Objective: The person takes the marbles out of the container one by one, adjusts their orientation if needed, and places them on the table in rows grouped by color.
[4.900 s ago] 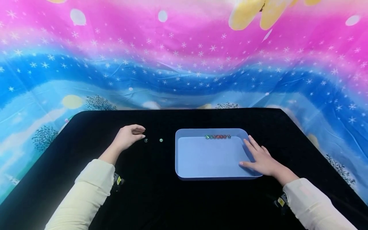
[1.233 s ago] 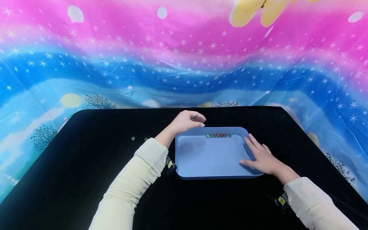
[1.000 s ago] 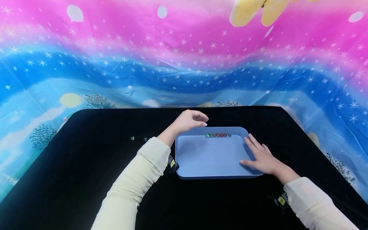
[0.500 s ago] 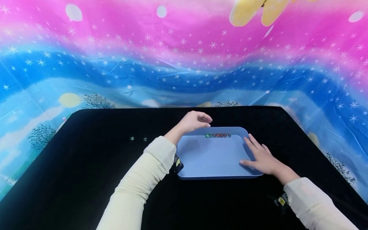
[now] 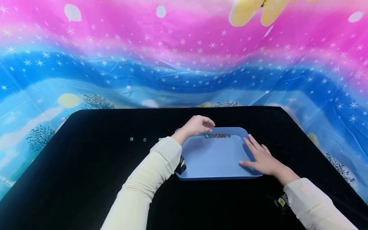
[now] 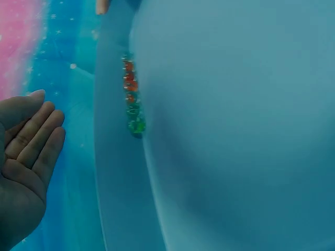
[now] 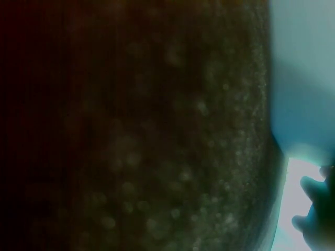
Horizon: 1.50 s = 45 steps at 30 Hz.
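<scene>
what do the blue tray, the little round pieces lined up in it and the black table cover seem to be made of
Blue tray: probably plastic, matte, judging by its smooth, evenly coloured walls and rounded corners.
Round pieces: perhaps glass or clear plastic, glossy; the left wrist view shows see-through colour and bright glints.
Black table cover: likely fabric, dull, showing hardly any shine.

The head view looks forward and down across the black table (image 5: 74,179) to its far edge; the left wrist view, closer, takes in the far edge of the tray (image 5: 215,159), both sharing the bead row (image 6: 131,97); a blurred dark surface (image 7: 157,125) mostly fills the right wrist view
</scene>
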Tool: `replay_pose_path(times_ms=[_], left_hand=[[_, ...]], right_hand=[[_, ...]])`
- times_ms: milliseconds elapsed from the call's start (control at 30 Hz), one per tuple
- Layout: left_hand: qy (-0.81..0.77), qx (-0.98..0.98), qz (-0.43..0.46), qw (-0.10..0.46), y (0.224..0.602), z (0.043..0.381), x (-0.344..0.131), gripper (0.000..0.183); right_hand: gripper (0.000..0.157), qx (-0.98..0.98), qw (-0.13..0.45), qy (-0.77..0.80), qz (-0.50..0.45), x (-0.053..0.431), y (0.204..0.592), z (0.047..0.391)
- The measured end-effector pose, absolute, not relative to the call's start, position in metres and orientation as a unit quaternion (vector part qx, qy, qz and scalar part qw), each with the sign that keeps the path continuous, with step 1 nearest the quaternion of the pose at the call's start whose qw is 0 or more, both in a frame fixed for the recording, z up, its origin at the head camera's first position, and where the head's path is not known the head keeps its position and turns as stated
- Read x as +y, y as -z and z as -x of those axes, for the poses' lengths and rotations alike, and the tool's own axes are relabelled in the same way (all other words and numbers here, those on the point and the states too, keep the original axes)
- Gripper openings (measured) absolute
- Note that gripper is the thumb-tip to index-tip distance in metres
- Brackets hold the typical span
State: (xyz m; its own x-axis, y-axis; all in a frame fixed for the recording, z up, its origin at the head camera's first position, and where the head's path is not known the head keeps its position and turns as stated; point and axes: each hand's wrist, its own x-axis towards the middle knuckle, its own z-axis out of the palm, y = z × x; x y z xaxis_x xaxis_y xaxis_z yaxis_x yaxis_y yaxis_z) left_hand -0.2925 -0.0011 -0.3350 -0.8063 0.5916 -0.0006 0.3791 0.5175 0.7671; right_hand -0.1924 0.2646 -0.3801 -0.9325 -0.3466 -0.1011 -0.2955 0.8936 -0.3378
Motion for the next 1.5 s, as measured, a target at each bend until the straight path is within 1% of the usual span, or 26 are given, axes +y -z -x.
replay_pose_path(times_ms=[433, 767, 1133, 1500], left_hand=[[-0.366, 0.875, -0.274, 0.161, 0.352, 0.295, 0.006, 0.028], [-0.339, 0.885, -0.276, 0.159, 0.359, 0.296, 0.003, 0.03], [-0.35, 0.881, -0.263, 0.177, 0.37, 0.301, 0.002, 0.032], [-0.336, 0.887, -0.268, 0.168, 0.371, 0.3, 0.004, 0.032]], right_hand=[[0.093, 0.97, 0.08, 0.162, 0.166, 0.265, 0.382, 0.191], [0.092, 0.969, 0.068, 0.162, 0.171, 0.265, 0.383, 0.191], [0.092, 0.971, 0.065, 0.157, 0.166, 0.263, 0.381, 0.193], [0.091, 0.971, 0.066, 0.157, 0.165, 0.262, 0.38, 0.193]])
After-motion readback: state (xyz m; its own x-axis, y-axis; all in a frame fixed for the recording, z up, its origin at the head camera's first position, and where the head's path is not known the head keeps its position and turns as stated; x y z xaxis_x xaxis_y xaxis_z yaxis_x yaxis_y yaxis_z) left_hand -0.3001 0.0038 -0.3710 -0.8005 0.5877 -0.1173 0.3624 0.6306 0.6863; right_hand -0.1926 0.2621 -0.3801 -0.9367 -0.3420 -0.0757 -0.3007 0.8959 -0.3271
